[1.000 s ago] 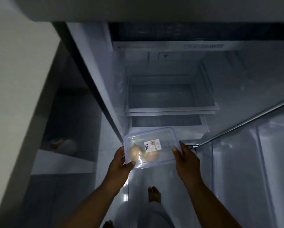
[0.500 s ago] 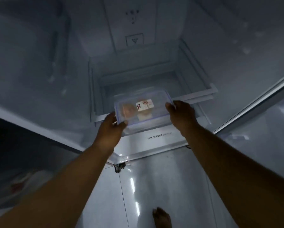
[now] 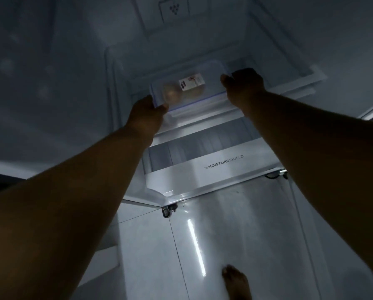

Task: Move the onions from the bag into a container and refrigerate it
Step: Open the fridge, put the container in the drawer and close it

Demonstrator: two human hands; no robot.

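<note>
**Fingers clamped on container at fridge shelf**

Fingers [image 3: 226, 80] of the right hand [image 3: 245, 86] grip the far-right end of the clear rectangular plastic container [image 3: 187, 92]; the left hand [image 3: 145, 114] holds its near-left corner. Two brown onions [image 3: 171, 94] lie inside it. Container sits at the white refrigerator shelf [image 3: 205, 114], above the drawer marked "MOISTURE SHIELD" [image 3: 224, 162]; contact with the shelf cannot be determined.

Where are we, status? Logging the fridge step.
Left hand and right hand both grip the lidded container. Onions inside. Container over the shelf above the crisper drawer. Nothing blocking.
</note>
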